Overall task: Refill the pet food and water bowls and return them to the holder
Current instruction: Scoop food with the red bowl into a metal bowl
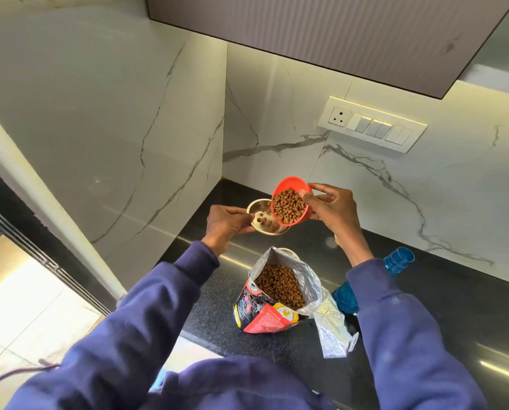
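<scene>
My left hand (226, 223) holds a shiny steel bowl (260, 216) by its left rim, above the black counter. A few brown kibble pieces lie in it. My right hand (333, 211) grips an orange cup (291, 207) full of kibble, tipped toward the steel bowl so its lip overlaps the bowl's right side. Below them stands an open pet food bag (280, 294) with a silver lining, kibble showing inside. A blue water bottle (395, 260) lies behind my right forearm, partly hidden by the sleeve.
The black granite counter (454, 294) runs to the right, backed by white marble walls. A switch panel (371, 124) sits on the back wall under a dark overhead cabinet (336, 34). The counter's left edge drops to the tiled floor (25, 306).
</scene>
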`<state>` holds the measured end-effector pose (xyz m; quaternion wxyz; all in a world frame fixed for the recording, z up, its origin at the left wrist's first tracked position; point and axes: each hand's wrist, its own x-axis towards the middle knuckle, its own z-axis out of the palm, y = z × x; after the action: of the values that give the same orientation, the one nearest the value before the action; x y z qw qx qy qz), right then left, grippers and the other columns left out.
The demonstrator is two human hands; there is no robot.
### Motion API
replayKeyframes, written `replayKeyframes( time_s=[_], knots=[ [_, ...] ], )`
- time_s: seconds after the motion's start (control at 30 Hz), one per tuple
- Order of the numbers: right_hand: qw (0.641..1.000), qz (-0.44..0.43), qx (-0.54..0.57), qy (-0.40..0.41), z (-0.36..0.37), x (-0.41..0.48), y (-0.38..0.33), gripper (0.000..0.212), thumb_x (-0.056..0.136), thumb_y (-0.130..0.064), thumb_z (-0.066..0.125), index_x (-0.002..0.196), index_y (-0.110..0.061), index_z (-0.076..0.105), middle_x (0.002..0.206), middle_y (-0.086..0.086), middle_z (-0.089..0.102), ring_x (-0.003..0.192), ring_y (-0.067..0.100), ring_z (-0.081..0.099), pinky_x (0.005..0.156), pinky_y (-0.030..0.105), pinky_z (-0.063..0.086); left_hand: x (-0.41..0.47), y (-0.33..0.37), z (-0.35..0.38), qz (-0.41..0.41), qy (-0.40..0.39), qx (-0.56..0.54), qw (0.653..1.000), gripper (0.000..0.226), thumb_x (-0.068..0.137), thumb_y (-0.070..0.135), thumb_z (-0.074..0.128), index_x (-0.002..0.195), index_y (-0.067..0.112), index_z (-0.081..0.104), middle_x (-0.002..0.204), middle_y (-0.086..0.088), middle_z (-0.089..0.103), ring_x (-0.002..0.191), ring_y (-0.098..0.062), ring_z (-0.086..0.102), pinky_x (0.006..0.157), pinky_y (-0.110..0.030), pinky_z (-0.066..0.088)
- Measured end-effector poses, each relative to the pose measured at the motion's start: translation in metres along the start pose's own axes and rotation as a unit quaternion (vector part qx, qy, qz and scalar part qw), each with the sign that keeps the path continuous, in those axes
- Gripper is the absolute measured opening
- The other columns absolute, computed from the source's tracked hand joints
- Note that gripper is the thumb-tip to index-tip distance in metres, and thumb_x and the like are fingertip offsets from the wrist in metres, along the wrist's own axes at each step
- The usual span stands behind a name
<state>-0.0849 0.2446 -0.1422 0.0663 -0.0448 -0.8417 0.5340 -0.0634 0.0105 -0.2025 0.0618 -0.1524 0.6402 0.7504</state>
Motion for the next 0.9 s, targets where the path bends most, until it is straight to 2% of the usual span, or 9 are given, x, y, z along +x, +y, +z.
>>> replayKeyframes(
  time_s=[0.4, 0.6, 0.8, 0.9],
  knots=[
    [0.998, -0.043, -0.049, 0.003, -0.005, -0.01, -0.014, 0.051, 0.086, -0.034, 0.082, 0.132, -0.016, 0.069, 0.117, 0.012, 0.076, 0.1, 0.023, 0.075, 0.082, 0.048, 0.065, -0.009, 0.002, 0.004, 0.01, -0.002, 0.0, 1.0, 0.021, 0.084, -0.003, 0.077, 0.104, -0.01, 0.074, 0.1, -0.024, 0.076, 0.089, -0.034, 0.078, 0.074, -0.036, 0.066],
    [0.997, -0.054, -0.06, -0.001, -0.003, -0.015, -0.018, 0.051, 0.086, -0.034, 0.081, 0.132, -0.015, 0.069, 0.119, 0.013, 0.075, 0.101, 0.023, 0.075, 0.083, 0.048, 0.064, -0.01, 0.001, 0.005, 0.002, 0.002, 0.004, 1.0, 0.019, 0.084, -0.002, 0.077, 0.103, -0.007, 0.075, 0.099, -0.022, 0.077, 0.088, -0.031, 0.079, 0.084, -0.043, 0.065],
    [0.997, -0.054, -0.061, 0.004, -0.002, -0.017, -0.023, 0.051, 0.086, -0.033, 0.082, 0.131, -0.015, 0.069, 0.12, 0.013, 0.075, 0.103, 0.024, 0.075, 0.083, 0.047, 0.064, -0.011, 0.003, 0.004, 0.004, 0.007, 0.005, 1.0, 0.02, 0.085, -0.002, 0.077, 0.103, -0.008, 0.074, 0.099, -0.021, 0.077, 0.086, -0.029, 0.079, 0.071, -0.032, 0.066],
    [0.997, -0.055, -0.062, 0.005, -0.002, -0.017, -0.024, 0.051, 0.086, -0.034, 0.082, 0.131, -0.014, 0.069, 0.12, 0.014, 0.075, 0.103, 0.025, 0.075, 0.083, 0.048, 0.064, -0.009, 0.003, 0.005, 0.003, 0.008, 0.005, 1.0, 0.02, 0.085, -0.002, 0.076, 0.103, -0.008, 0.074, 0.098, -0.021, 0.077, 0.086, -0.029, 0.079, 0.07, -0.031, 0.066]
  ],
)
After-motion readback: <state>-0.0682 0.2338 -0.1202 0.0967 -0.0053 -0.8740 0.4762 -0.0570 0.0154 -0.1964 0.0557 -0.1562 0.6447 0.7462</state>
